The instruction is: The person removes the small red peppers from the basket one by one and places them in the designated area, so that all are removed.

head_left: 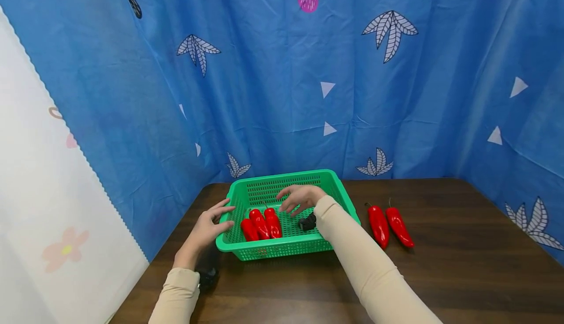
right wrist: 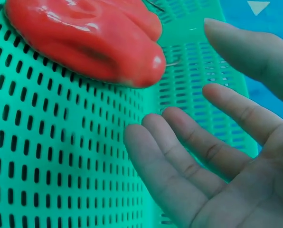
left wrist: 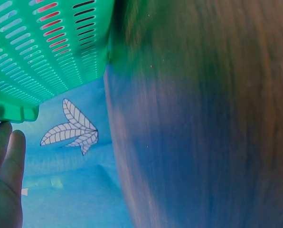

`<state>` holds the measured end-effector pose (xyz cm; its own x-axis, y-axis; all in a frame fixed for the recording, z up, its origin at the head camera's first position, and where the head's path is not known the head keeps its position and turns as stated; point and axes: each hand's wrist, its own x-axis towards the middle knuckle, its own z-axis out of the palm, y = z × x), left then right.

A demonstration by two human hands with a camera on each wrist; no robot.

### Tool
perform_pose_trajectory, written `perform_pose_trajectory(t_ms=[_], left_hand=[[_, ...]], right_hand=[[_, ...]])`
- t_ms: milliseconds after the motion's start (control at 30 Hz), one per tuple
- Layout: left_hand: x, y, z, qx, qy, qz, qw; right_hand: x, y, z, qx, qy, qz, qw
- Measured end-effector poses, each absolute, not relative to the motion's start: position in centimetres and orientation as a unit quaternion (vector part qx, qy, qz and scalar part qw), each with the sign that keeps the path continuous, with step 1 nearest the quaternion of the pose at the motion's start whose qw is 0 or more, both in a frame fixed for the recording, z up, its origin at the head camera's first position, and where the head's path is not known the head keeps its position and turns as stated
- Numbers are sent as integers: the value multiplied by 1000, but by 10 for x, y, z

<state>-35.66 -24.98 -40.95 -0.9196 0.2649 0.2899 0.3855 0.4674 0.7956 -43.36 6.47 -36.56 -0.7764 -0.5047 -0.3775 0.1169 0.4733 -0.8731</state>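
A green plastic basket [head_left: 282,250] with slotted walls stands on the table. Three shiny red chili peppers [head_left: 259,223] lie side by side in its left part, stems toward the back. My left hand [head_left: 207,228] rests at the basket's left rim, its fingers fairly straight; in the left wrist view the fingertips [left wrist: 15,142] are right at the rim. Over the inside of the basket, right of the peppers, my right hand [head_left: 301,199] hovers with spread, loosely bent fingers. Nothing is in it, and the right wrist view shows a gap between its fingertips and the nearest pepper [right wrist: 99,47].
Two more red chili peppers, a nearer-left one [head_left: 378,226] and a right one [head_left: 398,227], lie on the brown wooden table [head_left: 462,265] right of the basket. A blue patterned curtain [head_left: 282,94] hangs behind the table, with a white cloth [head_left: 53,192] at the left.
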Motion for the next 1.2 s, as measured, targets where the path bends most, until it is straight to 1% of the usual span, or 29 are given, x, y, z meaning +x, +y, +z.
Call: perform_pose_trajectory(t_ms=[200, 433, 667, 833, 1200], left_hand=[[-357, -250, -411, -189, -851, -486, 62], [-358, -249, -413, -188, -849, -490, 60], [-359, -250, -412, -188, -848, -492, 62], [-358, -250, -412, -182, -849, -492, 63], [-358, -248, -413, -171, -849, -496, 63]], right_hand=[[-435, 58, -370, -130, 799, -488, 328], [-437, 57, -374, -119, 794, -489, 341], [-439, 54, -379, -123, 803, -471, 343], [-439, 50, -382, -121, 797, -473, 355], [-439, 44, -383, -105, 791, -482, 361]])
